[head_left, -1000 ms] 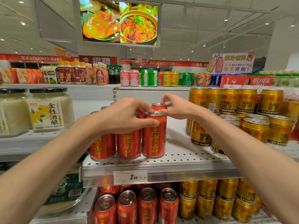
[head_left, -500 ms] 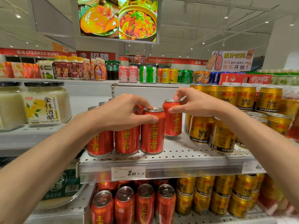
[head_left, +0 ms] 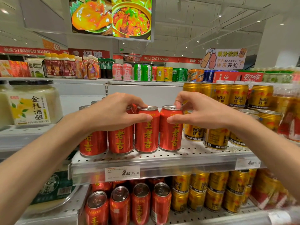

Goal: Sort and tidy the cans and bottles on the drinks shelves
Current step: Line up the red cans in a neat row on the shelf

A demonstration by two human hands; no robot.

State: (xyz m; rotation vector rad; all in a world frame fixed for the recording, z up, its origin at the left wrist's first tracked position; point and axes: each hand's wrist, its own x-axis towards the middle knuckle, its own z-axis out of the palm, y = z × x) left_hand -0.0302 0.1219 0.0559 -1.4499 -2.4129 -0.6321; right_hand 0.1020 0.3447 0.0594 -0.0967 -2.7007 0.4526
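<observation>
Several red cans with yellow characters stand in a front row on the perforated middle shelf (head_left: 162,157). My left hand (head_left: 113,114) grips the third red can (head_left: 146,135) near its top, thumb on its front and fingers over its rim. My right hand (head_left: 198,111) grips the rightmost red can (head_left: 170,135) the same way, and that can stands upright beside the third one at the shelf front. Gold Red Bull cans (head_left: 215,138) stand right of it.
Large jars (head_left: 32,103) sit on the shelf to the left. More red cans (head_left: 128,205) and gold cans (head_left: 211,192) fill the shelf below. Mixed bottles and cans (head_left: 142,73) line the top shelf. A price tag (head_left: 122,172) hangs on the shelf edge.
My right hand has brought a red can forward from the back of the shelf and set it at the front, right of the can my left hand holds. The camera moved closer.
</observation>
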